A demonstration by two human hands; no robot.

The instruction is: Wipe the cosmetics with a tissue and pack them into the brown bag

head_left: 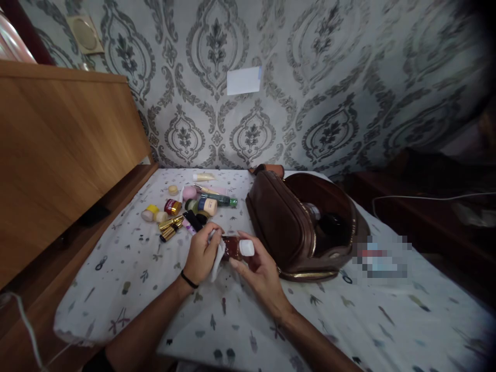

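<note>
Between my two hands lies a small dark red bottle (232, 247) with a white cap, tilted on its side above the cloth-covered table. My left hand (201, 250) is closed around a white wipe (218, 261), which presses against the base end of the bottle. Fingers of my right hand (263, 274) grip the bottle near its cap. Just beyond my left hand is a cluster of cosmetics, with gold lipstick tubes (170, 227), a red and gold jar (172, 206) and a green bottle (220, 199). An unzipped brown toiletry bag (277, 222) stands right of my right hand.
A few items, one dark, sit inside the bag. A pixelated packet (383, 261) lies right of it. The wooden cabinet (70, 150) borders the left side, and a patterned wall (217, 119) rises behind the table. A white cable (434, 197) runs at right.
</note>
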